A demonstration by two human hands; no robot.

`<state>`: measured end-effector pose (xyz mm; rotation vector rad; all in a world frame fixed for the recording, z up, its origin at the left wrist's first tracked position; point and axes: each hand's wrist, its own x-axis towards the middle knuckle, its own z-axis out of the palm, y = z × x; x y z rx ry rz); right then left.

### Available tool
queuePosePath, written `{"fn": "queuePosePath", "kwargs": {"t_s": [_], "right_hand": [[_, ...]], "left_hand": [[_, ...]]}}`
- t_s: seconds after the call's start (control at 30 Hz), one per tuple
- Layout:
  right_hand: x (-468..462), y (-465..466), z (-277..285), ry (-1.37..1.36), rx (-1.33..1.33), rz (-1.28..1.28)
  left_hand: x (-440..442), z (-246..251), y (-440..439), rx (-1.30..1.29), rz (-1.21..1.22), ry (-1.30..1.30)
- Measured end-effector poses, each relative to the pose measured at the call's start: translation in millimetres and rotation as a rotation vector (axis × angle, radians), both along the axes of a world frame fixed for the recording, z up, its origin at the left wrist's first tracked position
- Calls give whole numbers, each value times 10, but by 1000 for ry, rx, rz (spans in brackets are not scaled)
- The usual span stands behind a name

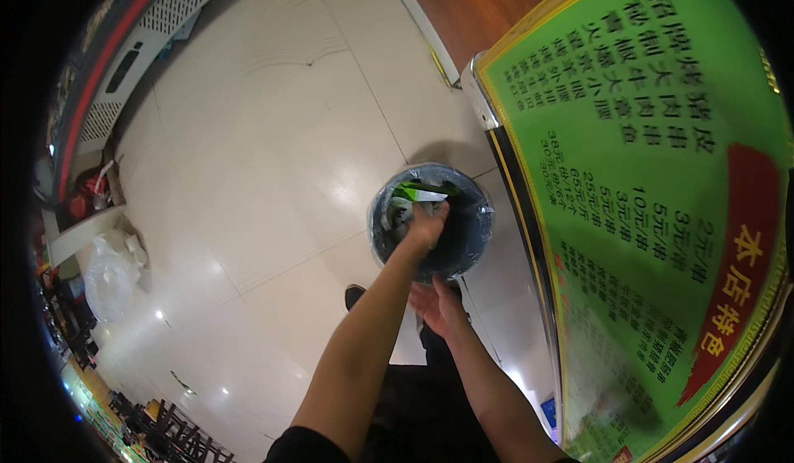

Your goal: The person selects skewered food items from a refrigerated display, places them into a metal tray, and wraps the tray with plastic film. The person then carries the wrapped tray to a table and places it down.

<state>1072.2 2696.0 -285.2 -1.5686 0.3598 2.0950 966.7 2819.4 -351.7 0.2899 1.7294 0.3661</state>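
A round trash bin [477,227] with a clear plastic liner stands on the floor before my feet. My left hand [428,222] reaches into its mouth, right against a green and white wrapper [422,193]. Whether its fingers grip that wrapper or only touch it, I cannot tell. Dark bits and pale crumpled waste [397,215] show at the bin's left inner side; the bottom is in shadow. Just outside the near rim is my right hand [437,308], palm turned inward, fingers apart and holding nothing.
A large green menu board [608,171] in a metal frame rises close on the right. Behind it is a brown wooden panel [477,4]. A clear plastic bag [115,277] lies on the tiled floor [248,152] at left, below a perforated pale cabinet [167,13].
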Motion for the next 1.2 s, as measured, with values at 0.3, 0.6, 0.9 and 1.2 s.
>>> {"fn": "queuePosePath", "kwargs": {"t_s": [0.3, 0.6, 0.9, 1.2], "right_hand": [[232, 1337, -711, -185, 244, -617], [315, 310, 952, 199, 124, -102], [878, -132, 4316, 600, 694, -348], [1826, -2421, 5060, 346, 832, -820]], "left_hand": [[-211, 2131, -793, 408, -109, -219], [-666, 3281, -1586, 192, 791, -867], [-257, 5038, -1093, 415, 819, -1343], [365, 6109, -1254, 217, -52, -1275]]}}
